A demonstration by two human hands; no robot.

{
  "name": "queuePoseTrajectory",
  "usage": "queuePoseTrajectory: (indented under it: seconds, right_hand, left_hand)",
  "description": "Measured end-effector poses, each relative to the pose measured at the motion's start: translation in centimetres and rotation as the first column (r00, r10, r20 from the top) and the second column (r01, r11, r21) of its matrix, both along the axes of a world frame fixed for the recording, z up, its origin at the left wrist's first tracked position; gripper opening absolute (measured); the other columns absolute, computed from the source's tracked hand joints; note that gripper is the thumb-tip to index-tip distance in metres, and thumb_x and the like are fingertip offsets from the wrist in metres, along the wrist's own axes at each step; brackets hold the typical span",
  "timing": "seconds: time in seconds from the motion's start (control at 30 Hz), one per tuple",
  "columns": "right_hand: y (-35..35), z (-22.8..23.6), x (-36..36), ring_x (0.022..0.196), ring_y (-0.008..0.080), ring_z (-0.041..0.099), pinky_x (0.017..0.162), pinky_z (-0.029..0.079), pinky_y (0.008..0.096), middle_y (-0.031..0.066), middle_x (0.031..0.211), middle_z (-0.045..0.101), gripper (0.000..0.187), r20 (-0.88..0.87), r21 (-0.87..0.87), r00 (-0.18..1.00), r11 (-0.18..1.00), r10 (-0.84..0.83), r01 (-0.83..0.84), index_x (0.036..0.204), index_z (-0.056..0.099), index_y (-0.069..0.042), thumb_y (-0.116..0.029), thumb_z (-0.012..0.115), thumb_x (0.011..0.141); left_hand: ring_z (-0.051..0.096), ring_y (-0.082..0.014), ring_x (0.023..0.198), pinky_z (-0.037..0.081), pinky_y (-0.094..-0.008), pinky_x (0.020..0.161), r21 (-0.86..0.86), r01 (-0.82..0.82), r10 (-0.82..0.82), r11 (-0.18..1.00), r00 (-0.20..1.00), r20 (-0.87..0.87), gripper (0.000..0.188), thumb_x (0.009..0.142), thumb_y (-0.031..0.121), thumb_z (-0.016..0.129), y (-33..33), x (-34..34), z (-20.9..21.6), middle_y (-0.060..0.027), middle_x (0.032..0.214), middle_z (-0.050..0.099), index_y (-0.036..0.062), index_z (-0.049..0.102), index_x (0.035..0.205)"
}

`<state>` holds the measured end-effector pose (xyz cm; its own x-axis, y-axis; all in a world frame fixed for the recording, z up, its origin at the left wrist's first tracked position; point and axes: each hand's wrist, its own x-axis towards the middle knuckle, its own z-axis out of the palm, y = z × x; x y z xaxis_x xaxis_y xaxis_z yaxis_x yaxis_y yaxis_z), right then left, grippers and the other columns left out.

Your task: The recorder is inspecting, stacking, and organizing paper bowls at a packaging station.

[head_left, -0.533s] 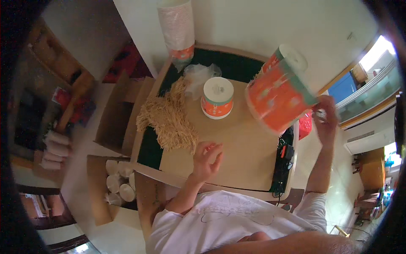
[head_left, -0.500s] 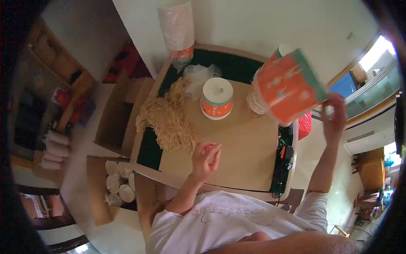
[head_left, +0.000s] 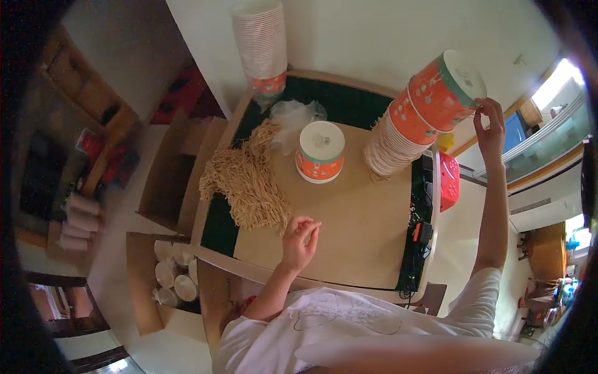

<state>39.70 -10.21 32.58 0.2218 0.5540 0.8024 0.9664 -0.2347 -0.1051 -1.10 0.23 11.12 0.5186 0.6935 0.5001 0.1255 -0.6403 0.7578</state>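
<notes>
At the right of the table, my right hand (head_left: 490, 121) has its thumb and fingers closed on the bottom edge of an orange paper bucket (head_left: 436, 84) with a green band. This bucket sits upside down on top of a leaning stack of nested paper buckets (head_left: 397, 144), its white bottom facing up. My left hand (head_left: 300, 243) hovers over the near part of the table, fingers loosely bent and nothing visible in them. Beyond it, a single upside-down paper bucket (head_left: 319, 165) stands mid-table. Tan stringy strands (head_left: 246, 177) lie in a heap to its left.
Behind the heap lies a clear plastic bag (head_left: 296, 121). A tall wrapped stack of white buckets (head_left: 260, 47) stands at the far left corner. Cardboard boxes (head_left: 144, 280) sit left of the table, one with white rolls inside. A black device with cables (head_left: 423, 234) rests at the right edge.
My right hand has carried the orange bucket up and to the right, onto the stack, where it now sits. The left hand has barely moved.
</notes>
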Motion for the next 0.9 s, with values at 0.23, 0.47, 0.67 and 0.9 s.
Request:
queuePoseTrajectory:
  seconds: [0.23, 0.47, 0.67, 0.9]
  right_hand:
    - [1.7, -1.8, 0.8, 0.082, 0.0175, 0.057, 0.071, 0.047, 0.0276, 0.0071, 0.099, 0.053, 0.028, -0.006, -0.075, 0.999, 0.996, 0.053, -0.053, 0.097, 0.055, -0.006, 0.007, 0.055, 0.072]
    - [2.3, -4.4, 1.0, 0.089, 0.0207, 0.057, 0.074, 0.046, 0.0307, 0.0074, 0.101, 0.052, 0.029, -0.131, -0.12, 0.991, 0.992, 0.028, -0.044, 0.1, 0.055, -0.008, 0.004, 0.055, 0.074]
    - [2.4, -5.1, 0.7, 0.093, 0.0258, 0.055, 0.076, 0.046, 0.0319, 0.0089, 0.102, 0.051, 0.03, -0.064, -0.115, 0.998, 0.993, 0.006, -0.013, 0.101, 0.055, -0.01, 0.002, 0.055, 0.074]
    - [2.1, -4.9, 0.7, 0.098, 0.0274, 0.052, 0.081, 0.044, 0.0344, 0.0095, 0.108, 0.049, 0.034, -0.037, -0.195, 0.997, 0.978, -0.075, 0.066, 0.105, 0.054, -0.012, 0.0, 0.057, 0.073]
  left_hand:
    - [0.053, -0.0186, 0.074, 0.045, -0.0271, 0.06, -0.008, -0.001, 0.001, 1.0, 0.999, -0.032, 0.017, 0.072, 0.001, 0.062, 0.1, -0.1, -0.6, -0.0068, 0.085, 0.051, 0.0085, 0.062, 0.087]
    - [0.054, -0.0183, 0.074, 0.045, -0.0269, 0.061, -0.032, 0.007, -0.009, 0.999, 0.999, -0.05, 0.017, 0.072, 0.002, 0.062, 0.3, 0.3, -0.7, -0.0069, 0.086, 0.052, 0.0084, 0.062, 0.087]
    - [0.054, -0.0181, 0.073, 0.045, -0.0269, 0.061, -0.041, 0.006, -0.008, 0.999, 0.998, -0.059, 0.016, 0.072, 0.002, 0.062, 0.3, 0.4, -0.8, -0.0071, 0.085, 0.052, 0.0085, 0.062, 0.087]
    - [0.055, -0.0192, 0.073, 0.046, -0.028, 0.061, -0.067, 0.023, -0.027, 0.998, 0.998, -0.064, 0.016, 0.072, 0.002, 0.062, 0.0, 1.3, -1.5, -0.0067, 0.085, 0.053, 0.0087, 0.062, 0.086]
